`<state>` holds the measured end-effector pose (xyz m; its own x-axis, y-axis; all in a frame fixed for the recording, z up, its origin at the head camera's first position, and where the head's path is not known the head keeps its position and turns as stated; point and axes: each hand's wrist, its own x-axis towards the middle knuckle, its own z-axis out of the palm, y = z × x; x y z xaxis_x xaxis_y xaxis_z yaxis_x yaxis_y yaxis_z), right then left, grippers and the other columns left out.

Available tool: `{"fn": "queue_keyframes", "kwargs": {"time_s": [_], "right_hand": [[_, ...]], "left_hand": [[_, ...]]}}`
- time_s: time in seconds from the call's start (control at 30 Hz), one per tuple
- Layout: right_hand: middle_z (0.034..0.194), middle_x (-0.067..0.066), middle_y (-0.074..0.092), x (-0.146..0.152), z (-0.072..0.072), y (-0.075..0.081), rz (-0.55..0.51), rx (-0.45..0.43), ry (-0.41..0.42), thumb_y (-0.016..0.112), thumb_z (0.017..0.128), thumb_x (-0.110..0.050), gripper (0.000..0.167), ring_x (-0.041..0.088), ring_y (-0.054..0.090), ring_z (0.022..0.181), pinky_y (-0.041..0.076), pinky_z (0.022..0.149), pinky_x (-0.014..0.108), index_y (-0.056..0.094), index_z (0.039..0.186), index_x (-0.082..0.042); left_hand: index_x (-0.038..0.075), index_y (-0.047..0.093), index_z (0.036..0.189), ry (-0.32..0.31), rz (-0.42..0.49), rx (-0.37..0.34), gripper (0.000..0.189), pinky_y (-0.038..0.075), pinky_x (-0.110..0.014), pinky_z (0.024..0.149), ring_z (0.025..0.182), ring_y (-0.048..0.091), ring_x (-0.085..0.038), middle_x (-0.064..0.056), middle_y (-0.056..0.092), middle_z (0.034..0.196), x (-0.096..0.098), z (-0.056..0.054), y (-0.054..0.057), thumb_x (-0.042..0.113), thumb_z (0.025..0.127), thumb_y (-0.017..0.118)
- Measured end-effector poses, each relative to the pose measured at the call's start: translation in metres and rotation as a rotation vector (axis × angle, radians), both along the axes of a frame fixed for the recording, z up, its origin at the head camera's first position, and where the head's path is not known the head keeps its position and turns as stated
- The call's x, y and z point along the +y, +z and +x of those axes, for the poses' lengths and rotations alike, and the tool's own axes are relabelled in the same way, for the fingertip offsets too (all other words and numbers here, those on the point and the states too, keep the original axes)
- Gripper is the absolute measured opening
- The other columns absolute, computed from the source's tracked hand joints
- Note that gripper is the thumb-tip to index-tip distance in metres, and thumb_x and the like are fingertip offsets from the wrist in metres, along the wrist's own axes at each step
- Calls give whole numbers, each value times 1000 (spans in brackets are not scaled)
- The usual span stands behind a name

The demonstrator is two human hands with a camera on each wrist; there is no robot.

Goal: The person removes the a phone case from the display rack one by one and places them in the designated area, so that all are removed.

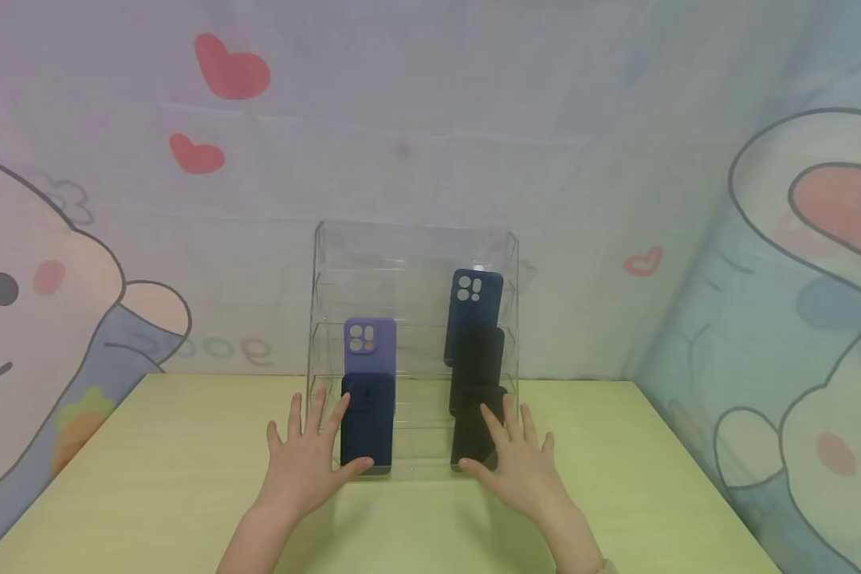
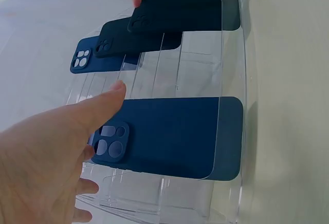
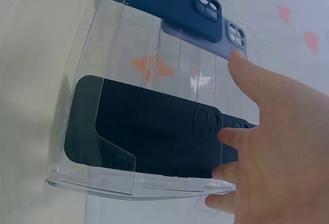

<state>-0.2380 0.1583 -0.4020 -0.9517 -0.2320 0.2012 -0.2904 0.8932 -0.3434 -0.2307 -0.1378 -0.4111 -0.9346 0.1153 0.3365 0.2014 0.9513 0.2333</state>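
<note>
A clear tiered acrylic stand (image 1: 422, 414) holds several phone cases. On its left, a navy phone case (image 1: 368, 426) leans in the front tier, with a purple phone case (image 1: 384, 351) behind it. Stepped up the right side are a front black phone case (image 1: 468, 438), a second black phone case (image 1: 477, 359) and a dark blue phone case (image 1: 462, 320). My left hand (image 1: 303, 462), fingers spread, is beside the navy case and overlaps its edge in the head view. My right hand (image 1: 522, 469) spreads its fingers close over the front black case. Neither hand grips anything.
The stand sits on a pale yellow table (image 1: 186, 470), near its back edge. Behind it hangs a cloth backdrop (image 1: 430, 104) printed with hearts and cartoon animals, which also runs along both sides.
</note>
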Motion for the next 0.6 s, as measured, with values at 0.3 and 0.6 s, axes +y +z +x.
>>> {"fn": "queue_keyframes", "kwargs": {"time_s": [0.3, 0.6], "right_hand": [[159, 25, 22, 2, -3, 2, -15, 71, 1, 60, 91, -53, 80, 49, 19, 145, 21, 102, 81, 32, 152, -8], [151, 25, 38, 5, -7, 7, -50, 179, -38, 69, 90, -36, 72, 46, 39, 136, 36, 106, 66, 41, 145, 0]], "left_hand": [[11, 36, 151, 6, 3, 83, 84, 33, -73, 102, 141, 27, -50, -23, 42, 149, -4, 2, 7, 48, 84, 71], [5, 47, 142, 18, 81, 157, 69, 44, -64, 97, 131, 44, -44, -23, 54, 136, -12, -1, 14, 34, 86, 75]]}}
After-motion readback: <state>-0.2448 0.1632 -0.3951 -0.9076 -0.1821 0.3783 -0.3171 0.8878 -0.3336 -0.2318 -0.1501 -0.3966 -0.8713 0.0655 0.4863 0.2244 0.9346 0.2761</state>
